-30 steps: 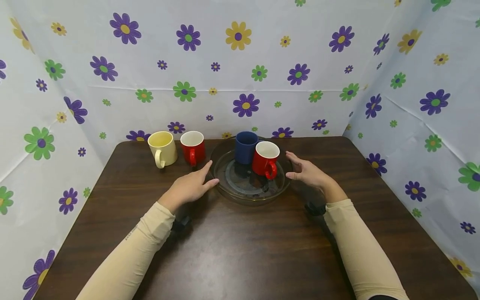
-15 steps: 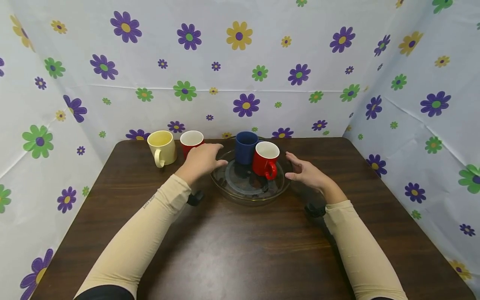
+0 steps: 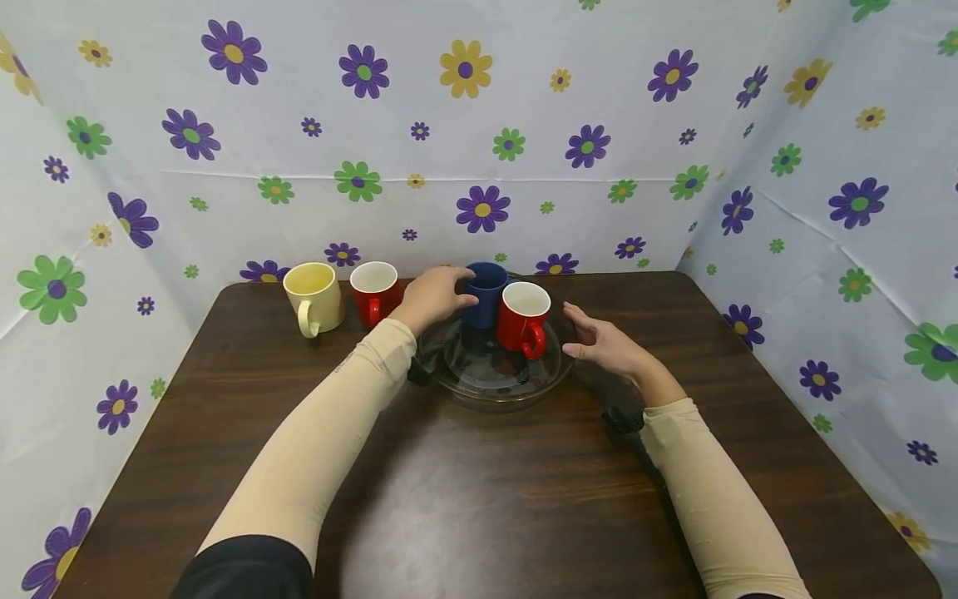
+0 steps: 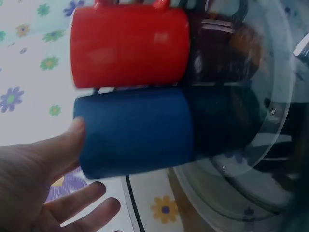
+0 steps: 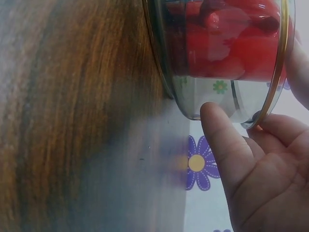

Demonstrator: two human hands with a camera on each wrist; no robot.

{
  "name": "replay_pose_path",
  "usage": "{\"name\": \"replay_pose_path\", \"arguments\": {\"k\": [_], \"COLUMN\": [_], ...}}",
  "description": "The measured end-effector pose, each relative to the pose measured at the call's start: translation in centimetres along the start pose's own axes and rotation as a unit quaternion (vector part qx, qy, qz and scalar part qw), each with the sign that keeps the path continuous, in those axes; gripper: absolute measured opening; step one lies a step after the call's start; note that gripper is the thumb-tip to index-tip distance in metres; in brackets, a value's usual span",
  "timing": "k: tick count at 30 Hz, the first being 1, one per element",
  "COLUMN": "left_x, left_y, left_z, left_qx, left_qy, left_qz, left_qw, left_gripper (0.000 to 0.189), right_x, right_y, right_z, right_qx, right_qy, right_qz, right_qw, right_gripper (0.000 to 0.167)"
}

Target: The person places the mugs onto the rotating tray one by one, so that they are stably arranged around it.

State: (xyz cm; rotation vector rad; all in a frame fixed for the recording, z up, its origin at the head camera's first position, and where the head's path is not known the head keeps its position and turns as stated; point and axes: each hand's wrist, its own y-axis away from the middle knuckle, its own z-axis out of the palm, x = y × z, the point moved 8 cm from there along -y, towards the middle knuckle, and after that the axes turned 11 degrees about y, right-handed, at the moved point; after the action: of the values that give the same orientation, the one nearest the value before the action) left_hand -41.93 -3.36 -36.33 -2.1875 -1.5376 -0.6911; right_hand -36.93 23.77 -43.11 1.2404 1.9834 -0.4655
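A clear glass bowl point(image 3: 497, 398) with a gold rim holds a blue mug point(image 3: 482, 306) and a red mug point(image 3: 518, 324), both upright and side by side. My left hand point(image 3: 432, 298) is over the bowl's left side, thumb and fingers spread at the blue mug. In the left wrist view the thumb point(image 4: 65, 145) lies at the mug's rim, and other fingers extend beside it. My right hand point(image 3: 615, 349) is at the bowl's right side. In the right wrist view its thumb point(image 5: 219, 135) overlaps the glass wall, with fingers near the gold rim.
To the left of the bowl stand a yellow mug point(image 3: 318, 301) and a second red mug point(image 3: 374, 287), handles toward me. The dark wooden table point(image 3: 479, 499) ends at a flower-print cloth point(image 3: 404, 100) behind and on both sides.
My left hand has moved rightward and away from me, from the bowl's left edge, past the second red mug, to the blue mug. The right hand stays beside the bowl.
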Motion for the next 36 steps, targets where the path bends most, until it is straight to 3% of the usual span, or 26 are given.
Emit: {"name": "replay_pose_path", "arguments": {"k": [8, 17, 28, 36], "left_x": [1.2, 1.5, 1.1, 0.8], "left_y": [-0.8, -1.6, -2.2, -2.4], "left_z": [-0.1, -0.5, -0.6, -0.5], "left_qx": [-0.002, 0.023, -0.01, -0.004], "left_qy": [-0.036, -0.042, -0.019, -0.021], "left_qz": [0.012, 0.025, 0.027, 0.025], "left_qw": [0.9993, 0.9985, 0.9994, 0.9995], "left_gripper": [0.039, 0.03, 0.033, 0.031], "right_x": [0.1, 0.1, 0.0, 0.3], "right_y": [0.1, -0.1, 0.0, 0.1], "right_z": [-0.4, -0.1, -0.2, 0.0], "right_qx": [0.003, 0.003, 0.005, 0.003], "right_qy": [0.002, 0.007, 0.007, 0.005], "right_qz": [0.007, 0.01, 0.004, 0.012], "right_qw": [1.0, 0.9999, 1.0, 0.9999], "right_gripper": [0.079, 0.077, 0.076, 0.076]}}
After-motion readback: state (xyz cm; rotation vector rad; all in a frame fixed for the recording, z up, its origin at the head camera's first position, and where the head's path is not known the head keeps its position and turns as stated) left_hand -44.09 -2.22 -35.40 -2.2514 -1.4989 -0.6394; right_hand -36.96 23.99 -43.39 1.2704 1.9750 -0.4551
